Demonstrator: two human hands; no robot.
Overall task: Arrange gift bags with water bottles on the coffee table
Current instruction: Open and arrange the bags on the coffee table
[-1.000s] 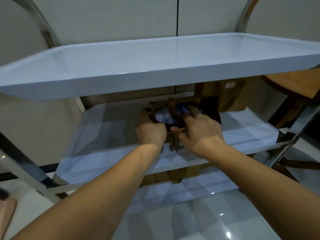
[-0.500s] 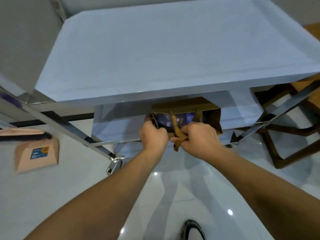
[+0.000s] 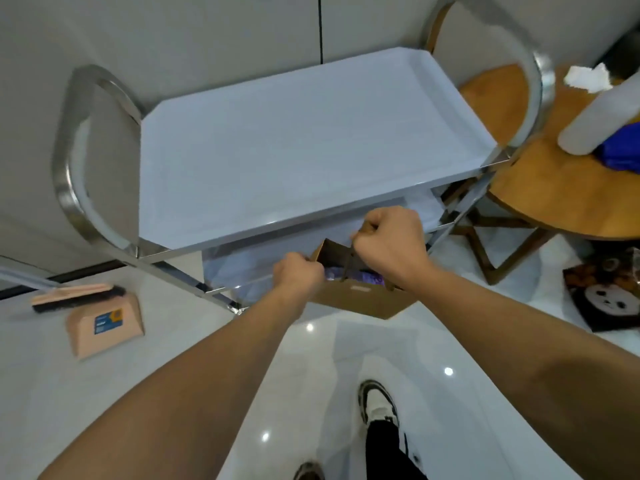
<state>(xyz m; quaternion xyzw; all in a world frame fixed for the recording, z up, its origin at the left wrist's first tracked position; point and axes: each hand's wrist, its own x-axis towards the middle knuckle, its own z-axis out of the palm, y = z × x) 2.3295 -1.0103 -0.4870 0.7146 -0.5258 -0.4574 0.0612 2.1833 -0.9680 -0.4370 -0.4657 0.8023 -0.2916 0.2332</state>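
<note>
A brown paper gift bag (image 3: 360,299) hangs in front of the cart's lower shelf, clear of it and above the floor. Inside its open top I see something blue and purple (image 3: 367,277), probably a water bottle. My left hand (image 3: 298,277) is closed on the bag's left rim. My right hand (image 3: 389,242) is a fist around the bag's brown handles, raised to the level of the cart's top shelf edge.
A steel serving cart with a white top tray (image 3: 298,143) stands before me. A round wooden table (image 3: 561,188) at right carries a white roll and a blue item. A pink dustpan (image 3: 104,323) with brush lies at left, a panda bag (image 3: 609,296) at right. My shoe (image 3: 379,408) is below.
I have stood up and pulled the gift bag out from the cart's middle shelf. The bag now hangs free in both hands, and the view looks down on the cart's top.
</note>
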